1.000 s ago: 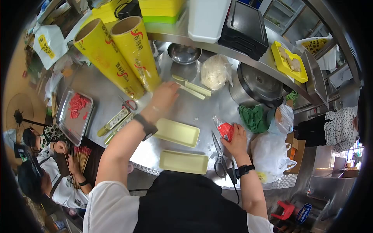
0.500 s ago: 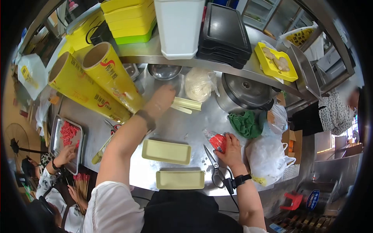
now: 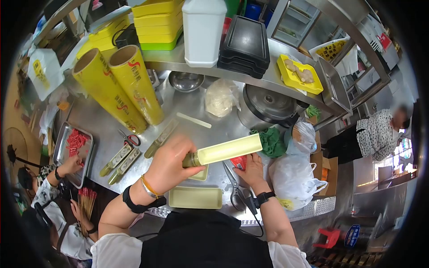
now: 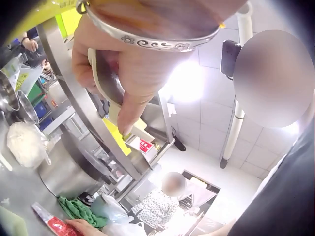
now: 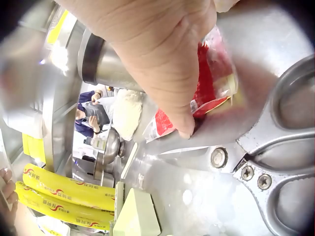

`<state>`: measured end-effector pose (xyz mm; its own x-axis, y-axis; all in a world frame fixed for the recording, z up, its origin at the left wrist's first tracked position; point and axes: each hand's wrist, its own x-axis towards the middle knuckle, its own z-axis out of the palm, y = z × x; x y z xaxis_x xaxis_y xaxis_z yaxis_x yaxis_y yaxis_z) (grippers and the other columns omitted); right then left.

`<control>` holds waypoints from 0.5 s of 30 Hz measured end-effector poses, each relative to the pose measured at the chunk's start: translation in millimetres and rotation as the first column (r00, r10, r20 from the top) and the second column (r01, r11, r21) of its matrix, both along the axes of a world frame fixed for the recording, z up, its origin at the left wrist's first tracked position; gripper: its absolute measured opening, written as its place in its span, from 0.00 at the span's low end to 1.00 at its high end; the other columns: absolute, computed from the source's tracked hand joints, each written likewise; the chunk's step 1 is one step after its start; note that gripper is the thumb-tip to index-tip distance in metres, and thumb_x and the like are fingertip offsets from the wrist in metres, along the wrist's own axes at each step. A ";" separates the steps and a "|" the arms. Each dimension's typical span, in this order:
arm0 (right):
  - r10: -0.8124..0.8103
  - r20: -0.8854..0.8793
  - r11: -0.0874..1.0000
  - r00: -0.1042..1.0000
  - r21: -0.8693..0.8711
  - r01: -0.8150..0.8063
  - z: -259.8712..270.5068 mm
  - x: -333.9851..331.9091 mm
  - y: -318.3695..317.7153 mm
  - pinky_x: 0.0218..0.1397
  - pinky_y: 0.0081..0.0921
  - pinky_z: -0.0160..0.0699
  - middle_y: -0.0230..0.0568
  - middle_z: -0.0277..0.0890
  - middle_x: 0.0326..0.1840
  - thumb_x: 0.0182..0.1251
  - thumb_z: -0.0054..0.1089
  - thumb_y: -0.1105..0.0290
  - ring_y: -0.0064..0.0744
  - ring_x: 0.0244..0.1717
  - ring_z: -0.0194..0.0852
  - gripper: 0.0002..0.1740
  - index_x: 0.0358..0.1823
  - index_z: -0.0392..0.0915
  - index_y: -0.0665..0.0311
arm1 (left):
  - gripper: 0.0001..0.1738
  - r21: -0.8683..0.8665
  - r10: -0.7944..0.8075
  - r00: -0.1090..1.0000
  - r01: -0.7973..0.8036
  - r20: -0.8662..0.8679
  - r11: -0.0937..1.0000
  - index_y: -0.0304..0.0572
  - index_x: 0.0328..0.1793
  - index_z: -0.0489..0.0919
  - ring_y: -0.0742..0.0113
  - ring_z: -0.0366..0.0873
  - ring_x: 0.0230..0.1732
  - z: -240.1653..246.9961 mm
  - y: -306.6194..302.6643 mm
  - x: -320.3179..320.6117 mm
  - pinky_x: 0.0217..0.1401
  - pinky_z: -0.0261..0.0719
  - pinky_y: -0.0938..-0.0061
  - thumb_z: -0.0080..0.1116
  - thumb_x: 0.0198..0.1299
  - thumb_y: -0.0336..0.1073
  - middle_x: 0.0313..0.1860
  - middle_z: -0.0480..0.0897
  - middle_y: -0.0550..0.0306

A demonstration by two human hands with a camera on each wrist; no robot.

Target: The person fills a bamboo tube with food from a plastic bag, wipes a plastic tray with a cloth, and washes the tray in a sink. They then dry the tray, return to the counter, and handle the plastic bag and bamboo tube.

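Observation:
My left hand (image 3: 172, 158) grips the darker, olive end of a long pale-green trough (image 3: 230, 149). The trough is raised over the steel table, its hollow side facing up and its far end pointing right. My right hand (image 3: 254, 170) rests on a red and clear plastic packet (image 5: 206, 91) on the table, thumb and fingers around it. Scissors (image 5: 219, 157) lie beside that hand, blades apart. Below the trough is a shallow pale-green tray (image 3: 195, 198); a second tray (image 3: 199, 175) is mostly hidden by the left hand and trough.
Long olive-ended moulds (image 3: 117, 160) and red-handled scissors (image 3: 133, 139) lie left, near yellow film rolls (image 3: 136, 89). A pale strip (image 3: 193, 119), bagged white mass (image 3: 220, 99), lidded pot (image 3: 268, 102) and green cloth (image 3: 271, 142) stand further back. Another person (image 3: 49, 205) works at left.
My left hand has lifted the pale-green trough from beside the pale strip and brought it nearer, over the trays. The strip stays behind. My right hand keeps to the packet.

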<state>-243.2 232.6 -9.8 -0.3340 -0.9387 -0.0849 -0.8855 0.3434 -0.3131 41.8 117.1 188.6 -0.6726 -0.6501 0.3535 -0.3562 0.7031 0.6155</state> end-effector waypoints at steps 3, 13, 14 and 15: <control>0.018 -0.026 1.000 0.999 -0.022 -0.019 -7.8 -1.9 0.8 0.69 0.45 0.61 0.45 0.58 0.70 0.44 0.75 0.50 0.50 0.68 0.57 0.51 0.68 0.63 0.66 | 0.24 -0.020 0.015 1.000 -0.015 0.003 1.000 0.40 0.35 0.72 0.54 0.73 0.35 10.6 19.5 8.8 0.38 0.74 0.67 0.79 0.39 0.36 0.34 0.74 0.53; 0.041 0.051 0.999 0.998 0.003 -0.041 -39.7 -14.3 -3.2 0.69 0.47 0.61 0.45 0.58 0.70 0.44 0.74 0.49 0.50 0.68 0.58 0.51 0.68 0.64 0.63 | 0.23 -0.066 0.050 0.998 -0.053 -0.037 0.996 0.41 0.36 0.73 0.55 0.74 0.34 29.0 63.9 36.0 0.35 0.74 0.67 0.78 0.42 0.39 0.34 0.73 0.54; 0.030 0.032 0.999 0.999 0.024 -0.031 -35.0 -12.9 -3.3 0.69 0.47 0.61 0.46 0.58 0.70 0.44 0.74 0.48 0.51 0.68 0.58 0.51 0.68 0.64 0.64 | 0.22 -0.044 0.047 0.998 -0.050 -0.051 0.998 0.41 0.36 0.74 0.57 0.74 0.34 29.1 66.5 38.7 0.34 0.74 0.68 0.78 0.43 0.39 0.32 0.73 0.54; 0.021 0.014 0.999 1.000 0.044 -0.021 -24.3 -9.0 -3.2 0.70 0.47 0.61 0.47 0.58 0.71 0.44 0.74 0.47 0.51 0.69 0.58 0.51 0.69 0.63 0.64 | 0.21 -0.024 0.046 0.997 -0.047 -0.064 0.999 0.40 0.35 0.74 0.59 0.75 0.33 29.3 69.3 41.2 0.34 0.73 0.68 0.77 0.45 0.39 0.31 0.73 0.54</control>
<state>-252.2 229.4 -34.1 -0.3129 -0.9407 -0.1310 -0.8886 0.3386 -0.3095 83.0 186.4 217.8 -0.6178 -0.6705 0.4109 -0.3498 0.7023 0.6200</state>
